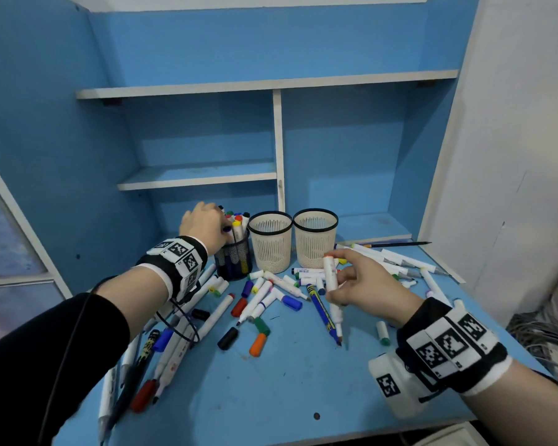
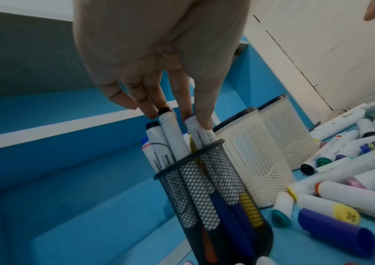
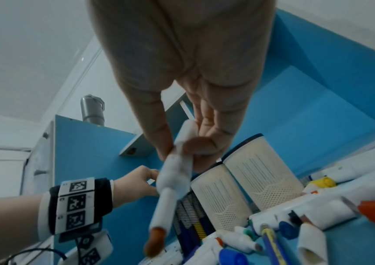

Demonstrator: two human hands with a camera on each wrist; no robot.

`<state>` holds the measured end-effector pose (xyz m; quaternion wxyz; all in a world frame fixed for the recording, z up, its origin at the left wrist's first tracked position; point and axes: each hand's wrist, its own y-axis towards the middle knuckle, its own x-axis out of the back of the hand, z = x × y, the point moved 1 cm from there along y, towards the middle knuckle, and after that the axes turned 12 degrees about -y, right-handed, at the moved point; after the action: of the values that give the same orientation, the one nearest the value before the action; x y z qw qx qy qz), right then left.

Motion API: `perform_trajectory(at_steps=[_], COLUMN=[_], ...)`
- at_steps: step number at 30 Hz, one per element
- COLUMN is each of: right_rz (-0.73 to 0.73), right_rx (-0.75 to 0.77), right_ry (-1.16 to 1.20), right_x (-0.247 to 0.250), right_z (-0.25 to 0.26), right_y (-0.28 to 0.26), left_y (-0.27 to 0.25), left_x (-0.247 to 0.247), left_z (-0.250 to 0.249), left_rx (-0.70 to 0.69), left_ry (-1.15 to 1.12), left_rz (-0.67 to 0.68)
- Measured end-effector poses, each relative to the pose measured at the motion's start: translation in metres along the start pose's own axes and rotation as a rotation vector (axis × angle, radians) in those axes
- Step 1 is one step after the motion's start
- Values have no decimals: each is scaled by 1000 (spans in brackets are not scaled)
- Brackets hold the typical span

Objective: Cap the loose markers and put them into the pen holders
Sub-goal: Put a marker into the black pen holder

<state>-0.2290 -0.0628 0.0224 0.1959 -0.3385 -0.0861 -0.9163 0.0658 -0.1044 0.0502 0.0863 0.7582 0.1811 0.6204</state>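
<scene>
Blue desk (image 1: 303, 381); left hand (image 1: 203, 225) pinches purple-capped marker (image 2: 199, 133) in mesh holder (image 2: 204, 188); right hand (image 1: 364, 286) grips marker (image 1: 331, 284); label blurred, possibly "35" (image 2: 350, 215).

Black mesh pen holder (image 1: 234, 259) upright at the desk's back edge, packed with capped markers (image 1: 237, 226). Two cream pen holders (image 1: 270, 241) upright just right of it, touching each other. Loose markers (image 1: 264, 294) and caps (image 1: 227, 338) scattered across the desk middle, lying flat.

Blue desk (image 1: 287, 397), scattered markers (image 1: 216, 315), loose caps (image 1: 258, 344), three pen holders (image 1: 270, 241)
</scene>
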Motion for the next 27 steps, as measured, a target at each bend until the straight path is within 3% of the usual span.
perform_trajectory(at_steps=[4,6,12,14,22,27], right_rz=[-47,-70,-144,-189,-270,-269], right_rx=[55,69,56,41,-39,-69], right_ry=[191,247,424,505,630,648], right_x=[-2,-4,-7,-7,-14,-21], right_z=[5,4,-6,-10,-28,-34], right_y=[-10,-16,-32,-37,-51,-57], left_y=[-22,-42,-99,-108,-124,-129], left_x=[5,6,1,-1,-12,-20], left_z=[-5,-7,-1,7,3,-19], left_rx=[-94,-151,-102,-56,-54,-164], left_ry=[-102,-159,-23,10,-4,-92], left_rz=[-78,-28,511,612,653,622])
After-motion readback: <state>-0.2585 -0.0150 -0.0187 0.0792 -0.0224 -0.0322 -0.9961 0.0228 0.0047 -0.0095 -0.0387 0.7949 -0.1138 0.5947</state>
